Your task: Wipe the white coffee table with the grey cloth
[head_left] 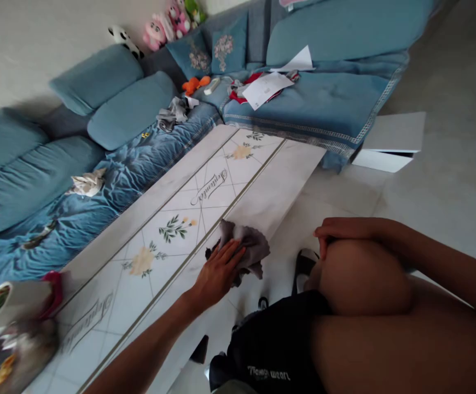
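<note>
My left hand [220, 272] presses down on a bunched grey-brown cloth [251, 247] with a wavy edge, its fingers laid over the cloth and slightly bent. Cloth and hand are at the near long edge of a low table whose pale cover [262, 210] carries flowers, grid lines and the word "September". Part of the cloth sticks out past that edge. On my bare knee rests my right hand [336, 230], fingers draped loosely over the kneecap with nothing visible in them.
A blue corner sofa [312, 98] borders the table, with papers [267, 89], clothes [173, 114] and plush toys [156, 34] on it. A potted plant [20, 303] stands at the table's lower left. White box-like boards [394, 137] lie on the floor by the sofa.
</note>
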`<state>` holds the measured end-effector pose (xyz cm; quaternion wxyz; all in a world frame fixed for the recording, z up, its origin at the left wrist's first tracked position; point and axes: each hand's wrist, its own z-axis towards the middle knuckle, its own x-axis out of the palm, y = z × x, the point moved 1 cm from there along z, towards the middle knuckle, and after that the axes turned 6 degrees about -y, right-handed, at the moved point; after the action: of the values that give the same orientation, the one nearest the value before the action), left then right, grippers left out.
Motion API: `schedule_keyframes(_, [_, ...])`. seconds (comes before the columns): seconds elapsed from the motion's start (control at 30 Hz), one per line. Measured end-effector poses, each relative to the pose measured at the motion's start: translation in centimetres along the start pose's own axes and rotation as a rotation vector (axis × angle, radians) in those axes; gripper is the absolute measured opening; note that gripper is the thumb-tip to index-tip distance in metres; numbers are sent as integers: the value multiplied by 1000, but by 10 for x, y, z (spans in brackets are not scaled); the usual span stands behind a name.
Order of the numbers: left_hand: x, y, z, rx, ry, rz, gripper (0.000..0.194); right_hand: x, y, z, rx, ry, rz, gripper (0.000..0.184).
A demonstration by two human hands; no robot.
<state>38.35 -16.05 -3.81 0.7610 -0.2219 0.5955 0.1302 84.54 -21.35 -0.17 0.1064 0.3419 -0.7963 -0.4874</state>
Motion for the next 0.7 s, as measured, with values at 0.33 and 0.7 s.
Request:
schedule_keyframes(0.33, [34, 24, 210, -183, -145, -78, 55, -3, 17, 11, 101, 30, -31, 67])
schedule_keyframes(0.7, [-6, 53, -16, -115, -63, 5, 60, 25, 30, -18, 157, -105, -61, 67])
